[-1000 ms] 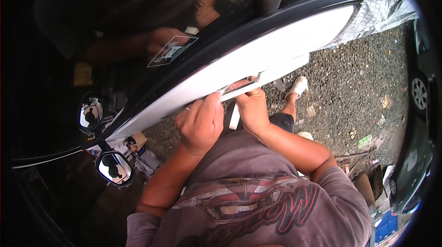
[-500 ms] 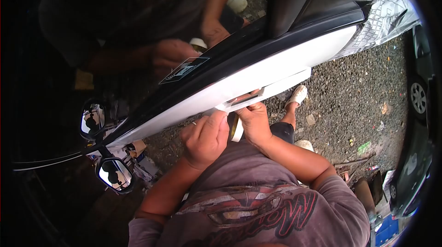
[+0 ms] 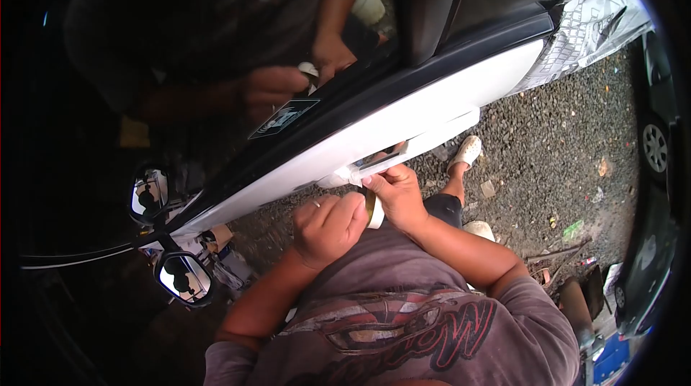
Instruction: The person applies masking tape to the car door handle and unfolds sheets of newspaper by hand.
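Note:
A white car door [image 3: 446, 101] with a white door handle [image 3: 432, 137] is in front of me. Whitish tape [image 3: 344, 176] covers the handle's left end. My left hand [image 3: 327, 229] is closed just below that end, its fingers against a roll of masking tape [image 3: 377, 214]; its fingertips are partly hidden. My right hand [image 3: 402, 199] has its thumb and fingers pinched at the tape by the handle's lower edge. Some of its fingers reach behind the handle and are hidden.
Dark window glass [image 3: 180, 47] above the door reflects both hands and the roll. Side mirror [image 3: 183, 276] is at left. Printed plastic sheeting [image 3: 586, 33] covers the far right. Gravel ground [image 3: 547, 155], another person's clog [image 3: 469, 150] and a parked car [image 3: 651, 242] lie beyond.
My left hand has dropped away from the handle's end to beside the roll. The roll has shifted slightly down, and the taped end is now uncovered to view. My right hand stays at the handle.

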